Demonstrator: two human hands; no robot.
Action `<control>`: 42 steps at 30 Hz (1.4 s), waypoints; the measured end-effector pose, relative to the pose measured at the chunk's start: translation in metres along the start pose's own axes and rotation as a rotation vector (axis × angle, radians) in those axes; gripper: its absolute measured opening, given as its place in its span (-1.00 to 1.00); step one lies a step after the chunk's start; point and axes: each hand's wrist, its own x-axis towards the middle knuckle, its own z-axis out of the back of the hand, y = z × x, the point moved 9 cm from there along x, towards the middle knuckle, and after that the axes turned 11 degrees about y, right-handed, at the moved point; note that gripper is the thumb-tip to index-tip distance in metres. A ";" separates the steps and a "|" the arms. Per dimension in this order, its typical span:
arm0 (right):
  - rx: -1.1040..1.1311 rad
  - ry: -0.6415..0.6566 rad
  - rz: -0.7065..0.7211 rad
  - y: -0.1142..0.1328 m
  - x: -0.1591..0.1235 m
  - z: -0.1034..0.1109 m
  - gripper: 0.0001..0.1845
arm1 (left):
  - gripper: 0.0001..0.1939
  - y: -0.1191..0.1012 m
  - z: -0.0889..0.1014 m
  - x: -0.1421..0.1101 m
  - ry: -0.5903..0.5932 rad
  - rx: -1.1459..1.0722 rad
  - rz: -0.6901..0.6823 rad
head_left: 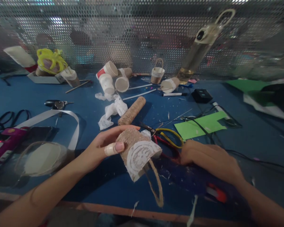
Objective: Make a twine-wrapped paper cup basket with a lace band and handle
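My left hand, a bandage on its thumb, grips a small paper-cup basket wrapped in brown twine. The basket is tilted on its side, with white lace on its wall and a twine loop handle hanging down. My right hand is closed round a dark blue glue gun, blurred, its nozzle end pointing at the basket; the fingers are partly hidden behind it. Scissors with yellow and red handles lie just beyond the right hand. A twine roll rests behind the basket.
Lace scraps, paper cups, a finished-looking basket and a bottle stand toward the mesh partition. At left are a purple glue gun, white ribbon and keys. Green paper and cables lie right.
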 end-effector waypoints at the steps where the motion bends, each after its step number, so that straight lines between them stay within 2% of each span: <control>1: 0.010 0.023 0.001 -0.001 0.001 -0.002 -0.52 | -0.50 0.000 0.000 0.000 0.003 0.002 0.005; 12: 0.084 0.151 0.016 -0.006 0.002 -0.010 -0.58 | -0.49 0.001 -0.003 0.001 0.016 0.012 0.037; 18: 0.107 0.002 0.066 0.000 0.001 0.005 -0.61 | -0.50 -0.001 -0.001 0.001 0.002 0.041 0.031; 20: 0.102 -0.013 0.090 0.002 0.002 0.005 -0.59 | -0.51 -0.001 -0.002 0.001 0.002 0.060 0.044; 25: 0.035 0.099 0.107 -0.002 0.001 -0.010 -0.47 | -0.52 -0.001 -0.002 0.001 0.004 0.059 0.058; 28: 0.012 0.191 0.062 -0.007 0.001 -0.015 -0.51 | -0.54 0.000 -0.002 0.001 0.008 0.065 0.063; 31: -0.027 0.224 0.059 -0.004 0.002 -0.013 -0.56 | -0.55 -0.003 -0.003 0.001 0.004 0.078 0.068; 37: -0.046 0.211 0.065 -0.001 0.003 -0.008 -0.55 | -0.51 -0.005 -0.003 0.002 -0.017 0.070 0.112; 42: 0.024 0.111 0.044 -0.002 0.002 -0.002 -0.54 | -0.51 -0.004 -0.003 0.001 -0.013 0.069 0.098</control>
